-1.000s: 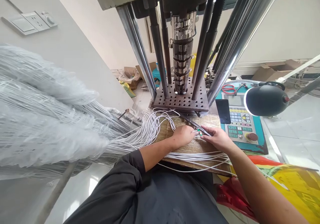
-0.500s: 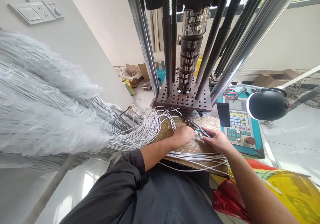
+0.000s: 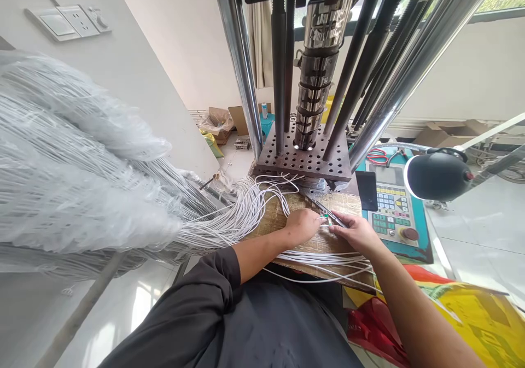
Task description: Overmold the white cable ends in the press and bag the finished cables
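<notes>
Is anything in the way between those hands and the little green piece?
Nothing visible: the green piece is at the fingertips of the left hand and right hand. A dark metal bar runs beside it, and some white cables lie nearer the body, not between.

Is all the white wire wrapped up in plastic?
No, many white wires lie uncovered on and beside the brown worktop, near the left hand.

There are dozens of cables [image 3: 241, 216], one lamp [image 3: 439, 174], one control panel [image 3: 389, 206].
</notes>
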### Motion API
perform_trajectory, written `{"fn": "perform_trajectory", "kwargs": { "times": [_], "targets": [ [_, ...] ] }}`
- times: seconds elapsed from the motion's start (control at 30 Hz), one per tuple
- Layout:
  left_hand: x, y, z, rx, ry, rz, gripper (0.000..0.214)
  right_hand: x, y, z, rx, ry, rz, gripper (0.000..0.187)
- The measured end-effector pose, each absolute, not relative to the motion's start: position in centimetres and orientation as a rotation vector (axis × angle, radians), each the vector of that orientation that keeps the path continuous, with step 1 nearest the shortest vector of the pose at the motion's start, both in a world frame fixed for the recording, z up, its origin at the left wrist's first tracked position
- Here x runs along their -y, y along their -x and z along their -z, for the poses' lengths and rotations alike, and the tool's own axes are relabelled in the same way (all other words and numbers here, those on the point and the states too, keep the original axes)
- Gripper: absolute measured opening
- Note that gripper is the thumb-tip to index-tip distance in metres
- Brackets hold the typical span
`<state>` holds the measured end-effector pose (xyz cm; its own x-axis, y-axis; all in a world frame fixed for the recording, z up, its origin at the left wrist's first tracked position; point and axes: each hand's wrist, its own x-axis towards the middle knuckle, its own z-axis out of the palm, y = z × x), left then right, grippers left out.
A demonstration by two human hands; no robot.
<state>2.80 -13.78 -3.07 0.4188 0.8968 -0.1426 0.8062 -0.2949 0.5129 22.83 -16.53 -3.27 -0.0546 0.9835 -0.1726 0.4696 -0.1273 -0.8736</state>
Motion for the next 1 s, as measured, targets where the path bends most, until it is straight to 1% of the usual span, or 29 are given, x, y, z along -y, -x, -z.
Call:
{"fn": "perform_trajectory", "kwargs": {
  "times": [0.13, 0.27, 0.47, 0.73, 0.87, 1.0],
  "targets": [
    [13.4, -2.7, 3.4, -1.389, -2.215, -0.278, 0.045, 16.6, -22.7, 3.2, 1.547, 1.64, -1.136, 0.059],
    [13.3, -2.2, 3.7, -1.317, -2.296, -0.378, 0.028, 16.5, -22.8, 3.2, 1.546, 1.629, -1.144, 0.057],
    [13.5, -1.5, 3.7, -1.251, -2.546, -0.293, 0.018, 16.5, -22.7, 3.3, 1.54, 1.608, -1.161, 0.059],
    [13.6, -1.2, 4.2, -0.946, -2.981, -0.217, 0.026, 16.7, -22.4, 2.7, 1.541, 1.602, -1.154, 0.051],
    [13.5, -0.9, 4.6, -0.943, -2.984, -0.265, 0.028, 16.7, -22.4, 2.9, 1.543, 1.556, -1.166, 0.048],
    [13.4, -0.9, 4.7, -1.018, -2.838, -0.333, 0.028, 16.8, -22.4, 2.9, 1.54, 1.567, -1.165, 0.048]
  ]
}}
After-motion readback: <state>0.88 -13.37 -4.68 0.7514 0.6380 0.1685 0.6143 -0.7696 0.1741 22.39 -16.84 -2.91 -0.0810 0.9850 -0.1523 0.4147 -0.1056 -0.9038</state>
